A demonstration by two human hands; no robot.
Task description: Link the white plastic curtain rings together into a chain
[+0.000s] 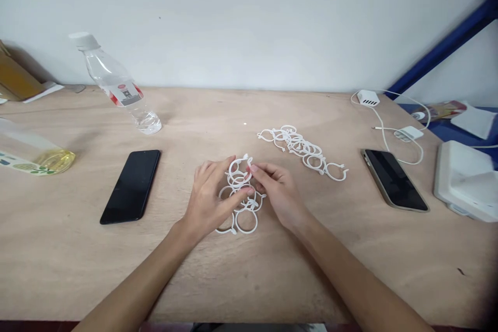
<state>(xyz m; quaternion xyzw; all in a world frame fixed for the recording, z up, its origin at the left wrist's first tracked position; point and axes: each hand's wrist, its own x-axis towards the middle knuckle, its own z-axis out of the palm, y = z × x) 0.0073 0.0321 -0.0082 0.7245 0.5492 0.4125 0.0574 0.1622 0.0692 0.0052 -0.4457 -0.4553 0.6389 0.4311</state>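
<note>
A linked chain of white plastic rings (240, 202) lies on the wooden table (249, 270) in front of me. My left hand (210, 197) and my right hand (277, 189) meet over its far end. Both pinch the top white ring (236, 170), the left from the left side, the right with thumb and forefinger at its clasp. A loose heap of several more white rings (301, 150) lies to the right, a little beyond my right hand and untouched.
A black phone (131, 185) lies left, a second phone (393, 179) right. A clear water bottle (116, 83) stands at the back left, a yellow-tinted bottle (35, 158) lies far left. A white charger with cable (385, 114) and a white box (467, 181) sit right.
</note>
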